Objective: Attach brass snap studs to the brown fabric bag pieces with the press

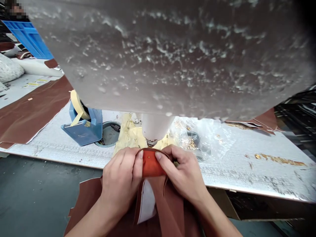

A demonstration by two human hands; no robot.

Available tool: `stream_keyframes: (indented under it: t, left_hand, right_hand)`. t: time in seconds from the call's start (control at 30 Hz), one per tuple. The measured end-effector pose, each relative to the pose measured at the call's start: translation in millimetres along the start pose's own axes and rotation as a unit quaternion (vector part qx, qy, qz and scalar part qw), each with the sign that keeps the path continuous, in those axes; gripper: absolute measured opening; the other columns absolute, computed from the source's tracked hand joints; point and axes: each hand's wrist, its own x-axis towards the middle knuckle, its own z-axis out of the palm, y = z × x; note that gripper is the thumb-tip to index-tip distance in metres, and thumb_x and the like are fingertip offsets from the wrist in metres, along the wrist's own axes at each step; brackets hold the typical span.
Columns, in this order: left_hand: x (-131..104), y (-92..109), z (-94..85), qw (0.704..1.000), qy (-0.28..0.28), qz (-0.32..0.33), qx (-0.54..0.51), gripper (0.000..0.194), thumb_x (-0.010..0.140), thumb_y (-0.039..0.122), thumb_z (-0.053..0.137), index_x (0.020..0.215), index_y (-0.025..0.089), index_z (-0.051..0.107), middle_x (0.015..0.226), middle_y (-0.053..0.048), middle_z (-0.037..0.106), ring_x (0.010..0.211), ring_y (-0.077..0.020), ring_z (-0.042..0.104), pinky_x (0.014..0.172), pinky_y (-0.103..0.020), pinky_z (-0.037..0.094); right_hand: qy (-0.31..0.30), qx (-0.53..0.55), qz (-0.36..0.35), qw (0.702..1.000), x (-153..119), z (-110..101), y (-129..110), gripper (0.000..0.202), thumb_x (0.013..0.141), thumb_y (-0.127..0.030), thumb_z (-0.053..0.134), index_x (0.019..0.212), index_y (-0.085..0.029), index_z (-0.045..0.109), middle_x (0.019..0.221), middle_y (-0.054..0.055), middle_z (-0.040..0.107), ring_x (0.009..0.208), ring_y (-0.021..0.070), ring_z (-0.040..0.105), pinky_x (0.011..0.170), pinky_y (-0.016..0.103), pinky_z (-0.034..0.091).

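Both hands grip one brown fabric or leather-like piece (172,207) at the table's front edge. An orange-red patch (153,166) with a small metal eyelet near its top shows between my thumbs. My left hand (123,174) is closed on the piece's left side, thumb against the patch's edge. On the right side my right hand (185,171) is closed too, its thumb pressing the patch. The rest of the piece hangs down towards me, with a white underside showing in a fold. Just beyond the hands stands the white lower part (156,126) of a machine.
A large worn machine head (160,65) fills the upper view. Left of it stands a blue tape dispenser (86,131) near brown sheets (37,112). On the right lies a clear plastic bag (217,136) with small gold rings. A ruler strip runs along the worktable (237,177).
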Motion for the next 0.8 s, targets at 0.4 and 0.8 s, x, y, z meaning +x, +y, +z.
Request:
stream_keyframes:
  t: [0.4, 0.8]
  left_hand:
    - [18.0, 0.7, 5.7, 0.997, -0.026, 0.007, 0.073, 0.015, 0.1, 0.024, 0.048, 0.094, 0.019, 0.061, 0.082, -0.002, 0.067, 0.074, -0.0186, 0.062, 0.067, -0.032, 0.041]
    - [19.5, -0.9, 12.0, 0.994, -0.042, 0.015, 0.097, 0.023, 0.102, 0.026, 0.044, 0.087, 0.02, 0.06, 0.077, -0.002, 0.067, 0.07, -0.0182, 0.062, 0.063, -0.031, 0.04]
  right_hand:
    - [-0.004, -0.013, 0.063, 0.998, 17.5, 0.5, 1.0, 0.025, 0.091, -0.038, 0.059, 0.075, -0.02, 0.067, 0.066, -0.002, 0.065, 0.061, 0.013, 0.057, 0.056, 0.025, 0.039]
    - [-0.027, -0.011, 0.064, 0.998, 19.9, 3.1, 7.7, 0.024, 0.09, -0.035, 0.057, 0.074, -0.019, 0.066, 0.064, -0.001, 0.062, 0.061, 0.0132, 0.055, 0.056, 0.026, 0.037]
